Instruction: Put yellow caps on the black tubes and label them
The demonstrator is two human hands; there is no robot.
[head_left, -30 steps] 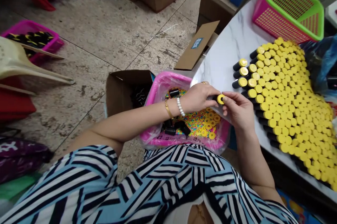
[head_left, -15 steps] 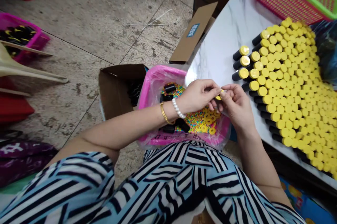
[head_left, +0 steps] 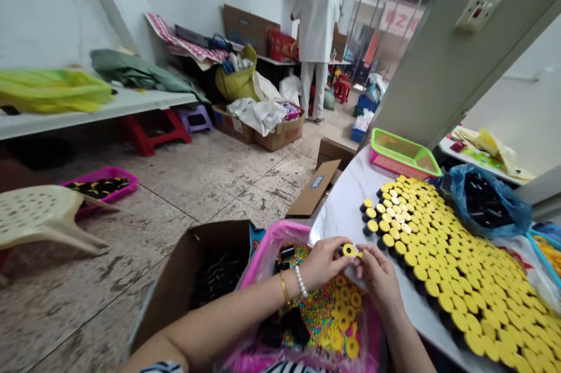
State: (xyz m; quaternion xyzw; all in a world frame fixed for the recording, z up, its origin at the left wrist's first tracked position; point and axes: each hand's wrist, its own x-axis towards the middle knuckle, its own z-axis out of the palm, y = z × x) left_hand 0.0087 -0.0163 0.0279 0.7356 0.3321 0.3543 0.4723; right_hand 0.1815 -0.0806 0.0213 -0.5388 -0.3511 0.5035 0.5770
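Yellow cap (head_left: 349,250) held by left hand (head_left: 323,263) and right hand (head_left: 377,277).

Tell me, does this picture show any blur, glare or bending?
In the head view, the wide lens makes the pale wall panel lean steeply; the marble-pattern tabletop shows soft glare; the left hand, right hand and the yellow cap between them look sharp; the light is soft.
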